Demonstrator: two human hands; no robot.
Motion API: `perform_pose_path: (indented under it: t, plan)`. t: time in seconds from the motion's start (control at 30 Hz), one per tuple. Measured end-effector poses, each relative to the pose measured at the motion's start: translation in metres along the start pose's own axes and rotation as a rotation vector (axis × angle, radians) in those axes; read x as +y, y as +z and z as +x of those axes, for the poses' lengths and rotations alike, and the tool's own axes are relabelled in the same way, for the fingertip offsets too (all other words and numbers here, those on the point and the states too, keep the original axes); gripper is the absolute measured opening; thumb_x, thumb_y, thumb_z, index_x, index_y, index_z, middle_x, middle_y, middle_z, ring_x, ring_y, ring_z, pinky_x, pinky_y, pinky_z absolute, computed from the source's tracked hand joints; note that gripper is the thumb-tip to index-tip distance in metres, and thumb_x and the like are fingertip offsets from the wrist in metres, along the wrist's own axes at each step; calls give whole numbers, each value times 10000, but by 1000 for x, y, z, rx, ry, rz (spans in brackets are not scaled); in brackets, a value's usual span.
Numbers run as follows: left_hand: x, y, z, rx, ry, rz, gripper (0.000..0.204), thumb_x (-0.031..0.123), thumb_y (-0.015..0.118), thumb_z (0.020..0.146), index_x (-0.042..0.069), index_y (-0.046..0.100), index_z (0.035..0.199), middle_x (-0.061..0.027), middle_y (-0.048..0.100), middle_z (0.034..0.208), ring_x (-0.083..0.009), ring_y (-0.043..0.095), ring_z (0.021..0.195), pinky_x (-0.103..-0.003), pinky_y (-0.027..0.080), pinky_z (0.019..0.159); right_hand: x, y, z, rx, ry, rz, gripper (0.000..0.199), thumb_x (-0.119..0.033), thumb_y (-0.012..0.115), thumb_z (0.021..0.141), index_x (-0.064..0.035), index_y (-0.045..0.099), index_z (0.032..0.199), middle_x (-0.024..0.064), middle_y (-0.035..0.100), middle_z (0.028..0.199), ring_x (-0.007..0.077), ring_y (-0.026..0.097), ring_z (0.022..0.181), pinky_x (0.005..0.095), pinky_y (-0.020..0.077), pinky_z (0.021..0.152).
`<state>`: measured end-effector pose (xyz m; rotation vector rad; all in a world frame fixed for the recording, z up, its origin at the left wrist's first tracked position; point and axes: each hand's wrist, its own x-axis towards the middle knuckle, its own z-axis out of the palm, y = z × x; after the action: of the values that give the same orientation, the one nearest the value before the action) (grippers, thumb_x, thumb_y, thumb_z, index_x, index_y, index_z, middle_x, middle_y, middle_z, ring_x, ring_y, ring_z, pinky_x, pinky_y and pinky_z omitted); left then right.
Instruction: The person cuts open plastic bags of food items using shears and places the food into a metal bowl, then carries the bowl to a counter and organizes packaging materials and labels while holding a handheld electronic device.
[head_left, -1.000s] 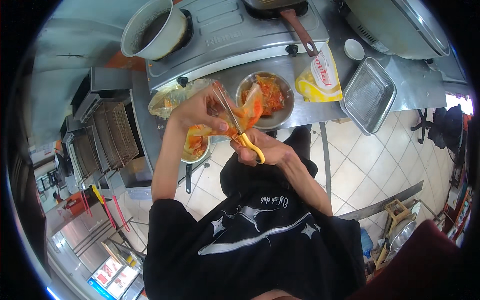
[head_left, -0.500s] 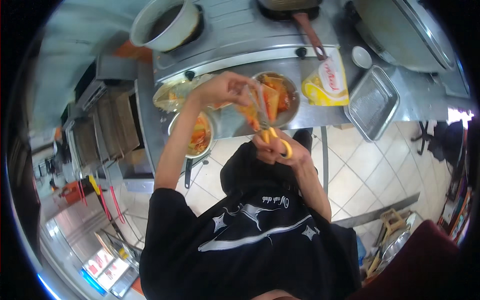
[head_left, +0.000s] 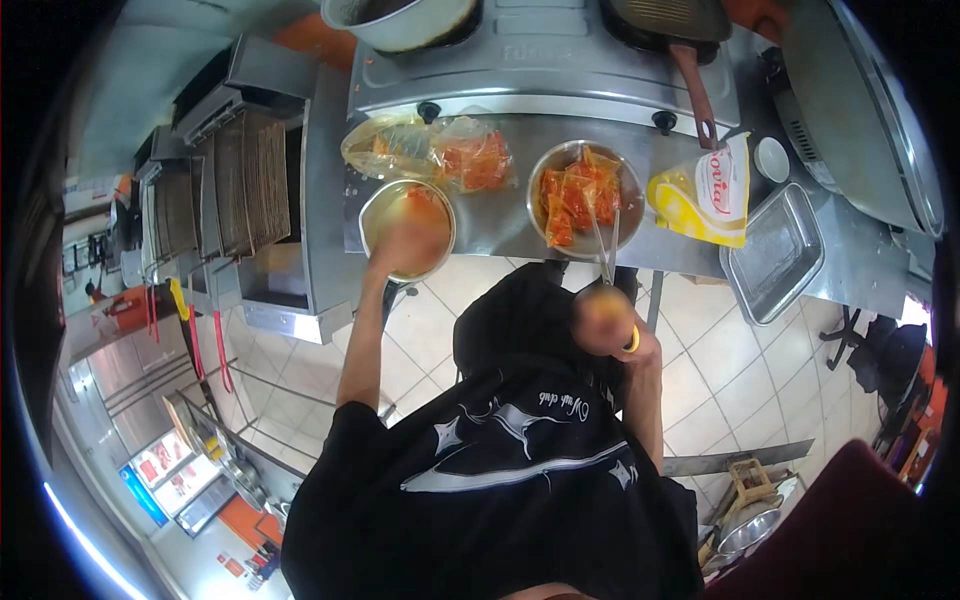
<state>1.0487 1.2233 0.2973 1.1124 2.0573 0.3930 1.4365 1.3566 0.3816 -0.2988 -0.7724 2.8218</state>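
Observation:
My right hand (head_left: 605,325) is wrapped round the yellow handles of a pair of scissors. The scissors' blades (head_left: 606,240) point away from me, a little apart, over the near right of a metal bowl (head_left: 633,180). Several red-orange clear packets (head_left: 580,195) fill that bowl. My left hand (head_left: 412,242) is over or inside a small saucepan (head_left: 366,222) to the left, which has some reddish food in it. Motion and blur hide its fingers, and whether it holds anything is unclear.
Behind the saucepan lie clear plastic bags (head_left: 470,155), one with reddish contents. A stove (head_left: 540,75) carries a large pot (head_left: 420,28) and a brown-handled pan (head_left: 690,75). On the right are a yellow-and-white pouch (head_left: 705,195), a small white bowl (head_left: 771,159) and a metal tray (head_left: 775,255).
My left hand has moved left from an orange packet at the scissors to the saucepan. My right hand has drawn back toward me with the scissors. The whole view has shifted.

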Motion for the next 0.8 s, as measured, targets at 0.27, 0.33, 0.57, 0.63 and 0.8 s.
perform_pose_path:
  t: [0.27,0.33,0.57,0.63,0.8]
  plan:
    - [10,37,-4,215,66,-107,300,157,700,800,3,619,1045,-119,650,948,-211,619,810,-308,495,727,-7,8,11,14,61,-111,657,-647,732,657,-103,366,699,-50,309,611,39,273,495,225,184,451]
    - [12,41,-2,264,130,-63,279,149,694,801,10,617,1030,-122,645,954,-214,620,815,-300,496,715,-6,6,11,7,56,-103,654,-642,733,661,-103,364,699,-49,310,615,39,277,497,223,185,452]
    - [15,31,-9,519,110,-122,117,71,604,825,5,628,918,-130,646,820,-233,614,694,-298,485,673,-3,8,8,-13,57,-151,641,-638,727,677,-112,360,694,-68,311,594,33,280,502,216,181,452]
    - [10,19,-16,597,191,-178,115,54,567,864,9,636,946,-74,646,799,-143,591,685,-261,452,633,-5,10,8,-9,61,-144,628,-626,732,681,-115,366,697,-71,319,591,31,284,506,214,182,453]
    - [31,-15,-39,621,234,-483,119,36,543,899,-11,636,954,12,611,792,-37,499,730,-195,411,645,-6,18,22,-17,118,-252,563,-556,729,733,-116,382,683,-70,337,592,41,303,534,224,213,471]
